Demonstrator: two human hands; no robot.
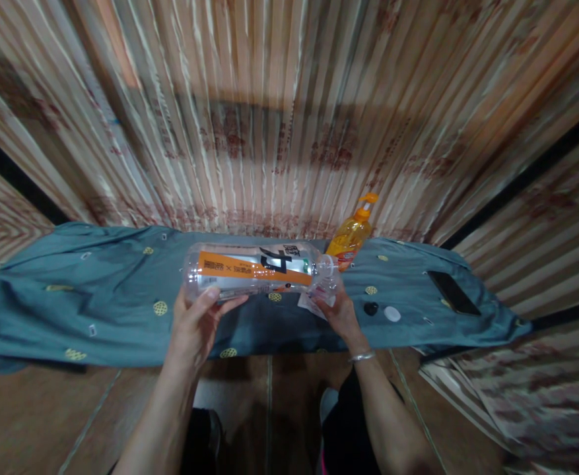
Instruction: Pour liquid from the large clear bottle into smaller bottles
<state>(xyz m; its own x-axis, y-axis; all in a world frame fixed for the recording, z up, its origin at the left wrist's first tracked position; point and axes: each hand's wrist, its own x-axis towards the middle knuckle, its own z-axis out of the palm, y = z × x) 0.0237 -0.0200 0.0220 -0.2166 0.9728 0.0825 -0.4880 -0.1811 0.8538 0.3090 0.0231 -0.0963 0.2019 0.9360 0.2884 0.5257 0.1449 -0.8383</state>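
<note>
A large clear plastic bottle (pixel 249 267) with an orange and white label lies sideways in front of me, above the cloth. My left hand (pixel 197 323) is closed around its base end, thumb across the near side. At the neck end on the right, my right hand (pixel 339 310) grips the bottle, its fingers partly hidden behind it. A thin whitish piece, perhaps tissue or film (pixel 311 305), shows by the right fingers; whether they hold it I cannot tell. Just behind the bottle neck stands an orange pump bottle (pixel 351 234).
A teal patterned cloth (pixel 121 284) covers the narrow table. On it lie a small black round piece (pixel 370 308), a white disc (pixel 392 313) and a black phone-like slab (pixel 453 293). Patterned curtains (pixel 269 132) hang behind and beside, with dark frame poles (pixel 527 175).
</note>
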